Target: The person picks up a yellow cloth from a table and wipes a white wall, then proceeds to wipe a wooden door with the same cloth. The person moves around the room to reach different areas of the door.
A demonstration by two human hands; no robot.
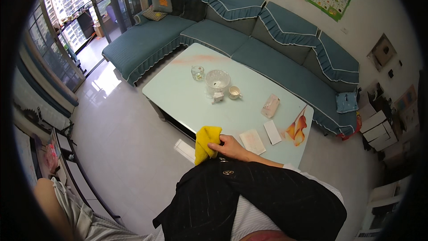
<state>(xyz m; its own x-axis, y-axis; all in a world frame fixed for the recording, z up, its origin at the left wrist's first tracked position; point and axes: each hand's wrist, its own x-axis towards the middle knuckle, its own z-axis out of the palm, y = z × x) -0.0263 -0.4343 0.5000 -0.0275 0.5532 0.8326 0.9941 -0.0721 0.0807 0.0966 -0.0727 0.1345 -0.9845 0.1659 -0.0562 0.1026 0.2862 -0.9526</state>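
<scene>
Head view, the only one: right hand (229,147) pinches a bunched yellow cloth (206,143) between thumb and fingers, cloth hanging just left of the fingertips, by the near edge of the table (178,96); can't tell if cloth and table touch. Left hand isn't in view, so can't tell whether it's spread or holding anything. Just right of the right hand lies a notepad (253,141), then a flat white box (272,132); a pale packet (270,105) sits farther out, beyond the box. Straight out past the hand stand a mug (234,92), a clear bowl (217,79) and, farther left, a glass jar (198,72). Sofa (218,35) runs along the far side. Step in hand, my read: cloth gripped and held up at the table edge. Next move, also my read, calls for keeping that pinch firm and minding the notepad beside the wrist; the mug and glassware look easiest to knock.
</scene>
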